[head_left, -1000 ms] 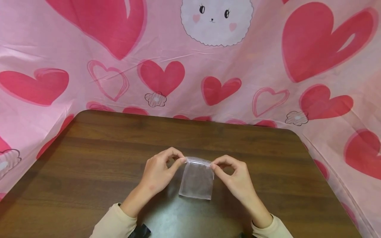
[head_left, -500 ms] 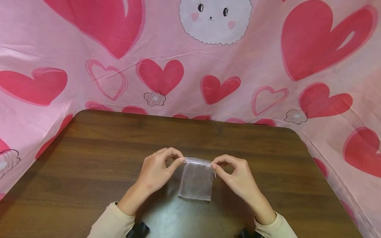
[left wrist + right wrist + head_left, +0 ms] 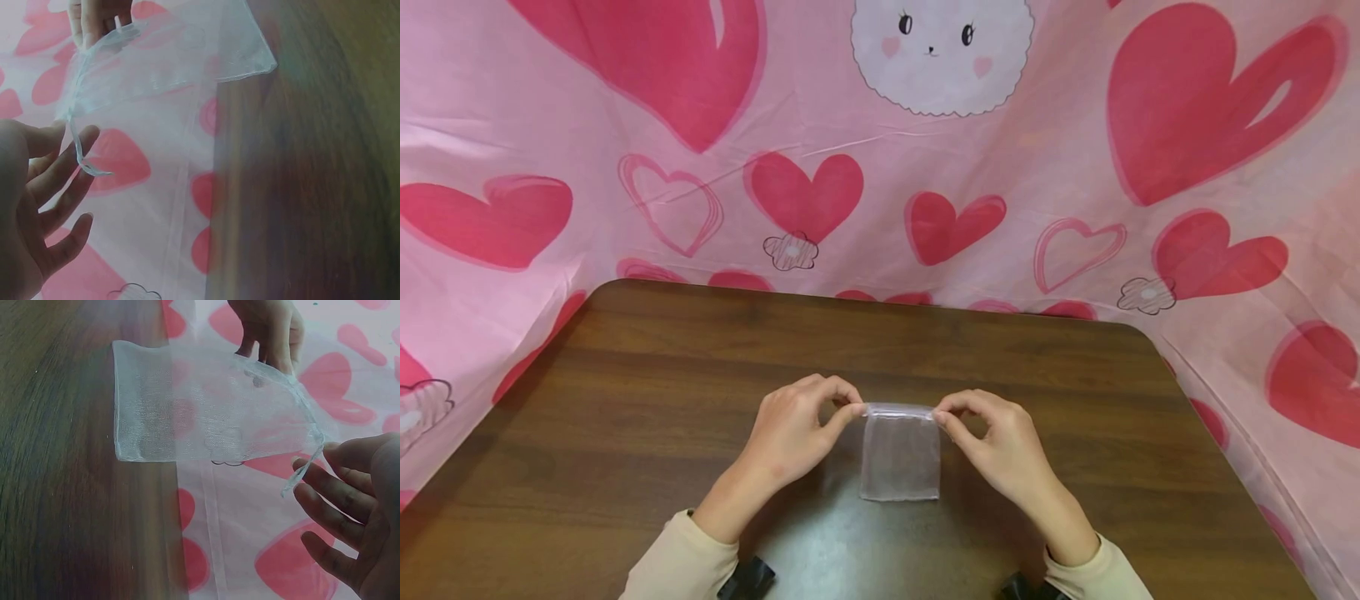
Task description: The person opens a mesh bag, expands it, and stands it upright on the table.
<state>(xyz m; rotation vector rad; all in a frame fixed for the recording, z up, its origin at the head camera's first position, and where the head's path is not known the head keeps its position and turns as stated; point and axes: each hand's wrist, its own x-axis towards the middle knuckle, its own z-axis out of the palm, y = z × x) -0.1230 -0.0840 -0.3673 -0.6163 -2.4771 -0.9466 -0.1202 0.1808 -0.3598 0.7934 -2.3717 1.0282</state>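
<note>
My fingers (image 3: pixel 847 387) pinch with the thumbs on both sides: my left hand (image 3: pixel 792 427) grips one upper corner of a sheer, whitish pouch (image 3: pixel 901 462), my right hand (image 3: pixel 998 437) the other. The pouch hangs between them above the brown wood-grain worktop (image 3: pixel 625 408), its mouth stretched nearly straight. At each corner a twisted cord end (image 3: pixel 77 145) dangles beside my lower fingers, which fan out loosely. Heart-printed pink cloth (image 3: pixel 880 225) stands behind the worktop.
</note>
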